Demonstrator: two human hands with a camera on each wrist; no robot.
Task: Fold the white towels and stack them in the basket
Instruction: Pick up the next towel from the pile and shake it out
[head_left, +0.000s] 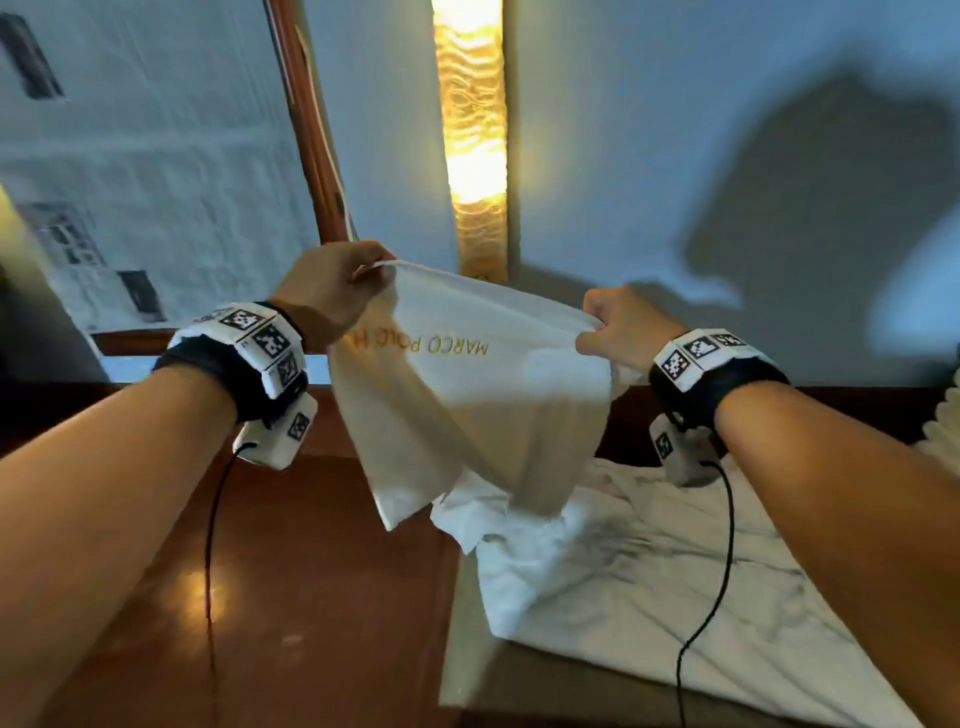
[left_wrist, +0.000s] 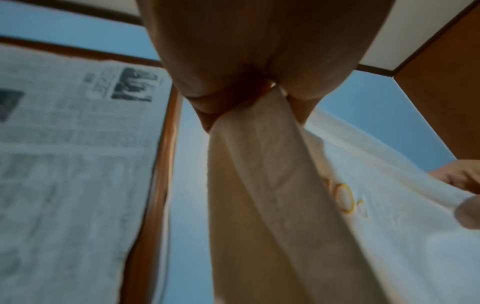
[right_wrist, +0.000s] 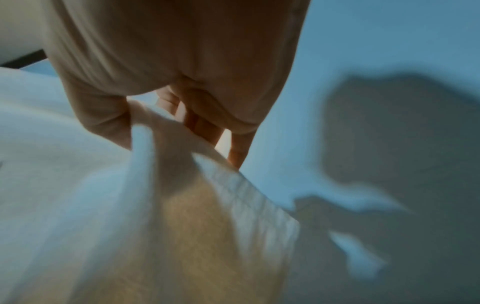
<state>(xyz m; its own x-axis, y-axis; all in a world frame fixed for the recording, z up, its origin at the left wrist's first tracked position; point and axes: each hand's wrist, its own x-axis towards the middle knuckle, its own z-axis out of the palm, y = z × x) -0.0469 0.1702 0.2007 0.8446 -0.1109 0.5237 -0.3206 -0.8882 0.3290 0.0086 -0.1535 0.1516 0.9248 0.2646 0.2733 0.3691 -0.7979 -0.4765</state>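
- Head view: a white towel (head_left: 467, 395) with gold lettering hangs at frame centre, stretched between two raised hands.
- Left hand (head_left: 332, 296), centre left, pinches the towel's upper corner between thumb and curled fingers; a marker-covered wristband (head_left: 254, 353) sits on the wrist.
- Right hand (head_left: 623, 327), centre right, grips the opposite upper edge in a closed fist.
- The towel's lower end droops onto more crumpled white towels (head_left: 623, 561) lying at lower right on a pale surface; a reddish-brown wooden top (head_left: 311, 571) fills the lower left.
- A lit amber wall panel (head_left: 475, 135) runs down the upper centre; newspaper sheets (head_left: 130, 171) occupy the upper left.
- Left wrist view: the fingers (left_wrist: 207, 102) clamp bunched cloth that falls toward the lower right.
- Right wrist view: blurred; curled fingers (right_wrist: 103, 123) hold a fold of towel.
- No basket appears in any view.
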